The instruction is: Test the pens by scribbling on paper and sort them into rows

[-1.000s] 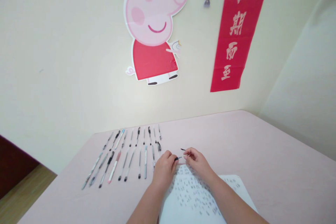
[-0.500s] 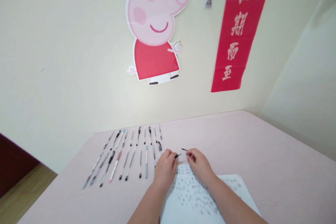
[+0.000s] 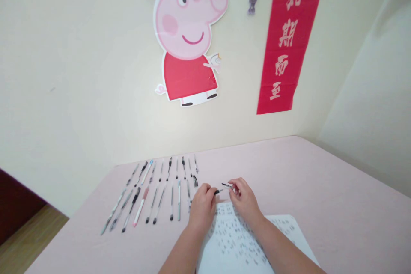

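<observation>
My left hand [image 3: 203, 205] is closed around a pen [image 3: 218, 191]; its dark front end and tip stick out to the right past my fingers, and the rest is hidden in the hand. Facing it, my right hand [image 3: 246, 201] pinches a pen cap [image 3: 227, 186] with a dark clip, which points left. A small gap separates the pen tip from the cap. Both hands are above the top edge of white paper [image 3: 237, 261] covered with handwritten characters.
Several pens [image 3: 139, 207] and slim refills lie in two rows left of my hands on the pink tabletop [image 3: 321, 188]. Behind the table, the wall carries a cartoon pig cutout [image 3: 189, 72] and a red banner [image 3: 282, 55].
My right hand has turned slightly and lifted the cap a little nearer upright, with more of it showing. My left hand keeps its hold on the pen. The camera view has tilted slightly.
</observation>
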Demonstrator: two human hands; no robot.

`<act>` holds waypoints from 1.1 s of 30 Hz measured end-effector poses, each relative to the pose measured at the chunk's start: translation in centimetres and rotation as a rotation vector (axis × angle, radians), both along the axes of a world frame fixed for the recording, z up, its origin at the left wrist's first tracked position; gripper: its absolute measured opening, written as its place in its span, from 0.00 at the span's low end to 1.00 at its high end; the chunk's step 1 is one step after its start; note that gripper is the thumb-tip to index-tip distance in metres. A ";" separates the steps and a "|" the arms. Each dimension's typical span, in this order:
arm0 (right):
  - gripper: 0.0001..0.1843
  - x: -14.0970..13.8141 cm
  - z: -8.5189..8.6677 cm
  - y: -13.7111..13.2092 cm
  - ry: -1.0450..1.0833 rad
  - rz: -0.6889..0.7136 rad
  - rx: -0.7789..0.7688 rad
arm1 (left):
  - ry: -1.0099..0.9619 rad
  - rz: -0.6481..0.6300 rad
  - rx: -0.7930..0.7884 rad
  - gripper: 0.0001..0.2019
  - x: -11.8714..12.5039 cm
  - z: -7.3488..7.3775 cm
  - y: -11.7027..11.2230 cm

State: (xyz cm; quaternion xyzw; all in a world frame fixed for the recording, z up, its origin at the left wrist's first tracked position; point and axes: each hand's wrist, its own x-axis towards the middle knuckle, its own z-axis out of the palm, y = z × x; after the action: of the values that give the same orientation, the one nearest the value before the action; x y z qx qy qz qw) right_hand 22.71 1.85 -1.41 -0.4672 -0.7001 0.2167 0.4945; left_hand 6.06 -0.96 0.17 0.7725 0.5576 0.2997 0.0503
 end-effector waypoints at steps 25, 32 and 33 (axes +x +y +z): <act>0.19 0.5 0.8 0.9 0.790 0.041 -0.459 | -0.084 0.043 0.059 0.13 -0.4 -0.3 0.3; 0.18 1.0 1.3 1.3 0.977 -0.052 -0.462 | -0.081 0.046 0.077 0.14 -0.6 -0.8 0.7; 0.17 1.0 1.3 1.3 0.981 -0.057 -0.462 | -0.078 0.042 0.079 0.15 -0.6 -0.8 0.8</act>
State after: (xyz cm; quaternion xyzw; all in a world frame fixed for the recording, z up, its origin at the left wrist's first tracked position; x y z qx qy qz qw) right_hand 23.73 3.20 -0.11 -0.4264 -0.3082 0.5441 0.6536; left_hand 5.45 -0.20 -0.66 0.7496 0.5591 0.3525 0.0351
